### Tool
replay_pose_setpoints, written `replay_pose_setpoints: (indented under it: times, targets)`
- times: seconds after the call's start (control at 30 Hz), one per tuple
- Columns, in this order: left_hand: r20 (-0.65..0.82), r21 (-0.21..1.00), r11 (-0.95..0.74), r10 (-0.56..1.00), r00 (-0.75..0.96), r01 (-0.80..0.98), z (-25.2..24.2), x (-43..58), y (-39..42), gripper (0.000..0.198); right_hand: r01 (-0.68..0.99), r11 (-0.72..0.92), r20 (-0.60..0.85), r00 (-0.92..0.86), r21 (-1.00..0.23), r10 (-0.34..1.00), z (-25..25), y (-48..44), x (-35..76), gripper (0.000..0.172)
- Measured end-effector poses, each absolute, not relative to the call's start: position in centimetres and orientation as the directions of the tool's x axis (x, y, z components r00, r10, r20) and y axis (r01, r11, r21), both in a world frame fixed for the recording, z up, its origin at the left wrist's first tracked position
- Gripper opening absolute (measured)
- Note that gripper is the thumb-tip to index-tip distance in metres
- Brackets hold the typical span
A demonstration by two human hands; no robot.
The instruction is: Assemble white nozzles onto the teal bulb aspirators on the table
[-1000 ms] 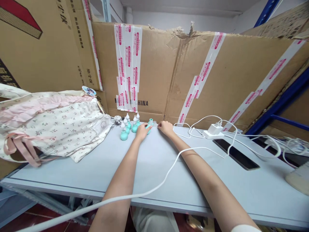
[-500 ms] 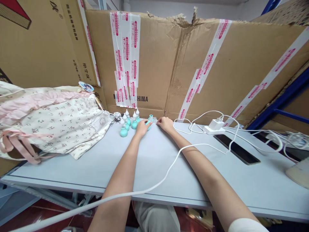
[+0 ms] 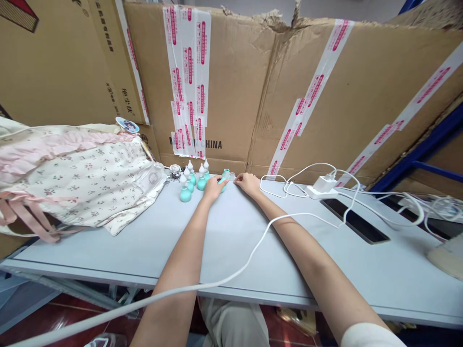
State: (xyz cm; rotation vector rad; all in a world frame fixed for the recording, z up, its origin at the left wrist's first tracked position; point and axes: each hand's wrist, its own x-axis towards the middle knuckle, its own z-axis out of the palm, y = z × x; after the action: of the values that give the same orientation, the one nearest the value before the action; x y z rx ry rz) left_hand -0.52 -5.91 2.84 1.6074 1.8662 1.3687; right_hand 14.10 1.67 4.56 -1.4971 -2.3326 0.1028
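While the left hand (image 3: 214, 189) pinches a green bottle (image 3: 225, 174) near the back of the tabletop (image 3: 235, 246), where a cardboard wall (image 3: 231, 96) rises, the right hand (image 3: 248, 183) rests just right of it, fingers curled and drawn together; whether they grip anything cannot be told. A small clear piece (image 3: 232, 177) sits between the bottle and the right fingertips. Close on the left stand more green bottles (image 3: 185, 194), most with white tops, then a floral bag (image 3: 90, 173). Roomier ground lies nearer the person: grey surface runs between the forearms to the front edge, though a white cable (image 3: 249, 260) crosses both. Rightward, a charger (image 3: 323, 184) and a dark phone (image 3: 354, 220) narrow the space.
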Motion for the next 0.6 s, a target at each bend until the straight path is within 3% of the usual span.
replay_pose_setpoints:
  times: [0.37,0.6]
  targets:
    - [0.351,0.8,-0.113,0.885,-0.307,0.59,2.7,-0.6,-5.8,0.031,0.843,0.45,0.332,-0.352,-0.293,0.875,3.7,2.0,14.2,0.025]
    - [0.364,0.785,-0.116,0.881,-0.303,0.609,2.5,-0.7,-5.7,0.031,0.836,0.495,0.333,-0.41,-0.235,0.849,3.3,2.1,14.2,0.025]
